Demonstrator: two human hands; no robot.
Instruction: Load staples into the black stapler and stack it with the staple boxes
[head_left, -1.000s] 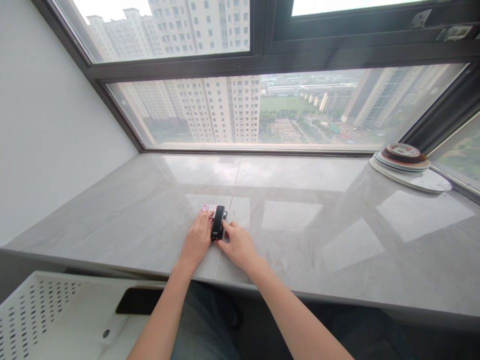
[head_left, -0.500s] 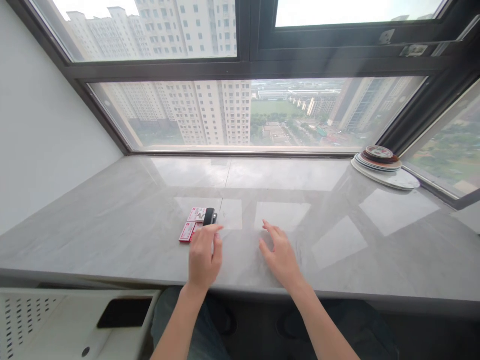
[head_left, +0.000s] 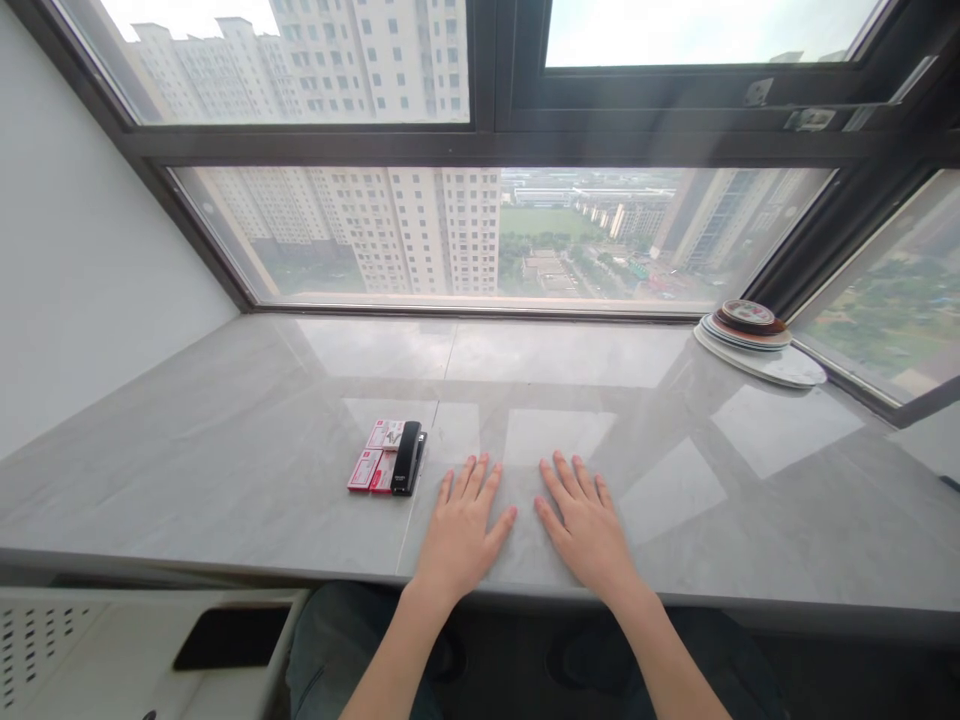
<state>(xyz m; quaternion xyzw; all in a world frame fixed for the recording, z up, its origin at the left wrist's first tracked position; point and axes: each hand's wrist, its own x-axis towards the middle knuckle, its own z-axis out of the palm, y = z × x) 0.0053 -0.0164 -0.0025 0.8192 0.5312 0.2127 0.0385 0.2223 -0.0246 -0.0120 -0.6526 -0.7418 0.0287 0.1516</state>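
Both my hands are down on the grey countertop (head_left: 247, 420) now, left hand (head_left: 459, 535) at lower centre of the frame, right hand (head_left: 589, 530) just right of it, palms down, fingers spread, gripping nothing, and there's the black stapler (head_left: 407, 458), left of centre, beside the red-and-white boxes (head_left: 377, 457), with stacked plates (head_left: 754, 335) sitting over at the right by the window (head_left: 480, 240)

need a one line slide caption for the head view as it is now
Left hand and right hand spread flat on a grey sill, a black stapler beside red-and-white boxes.
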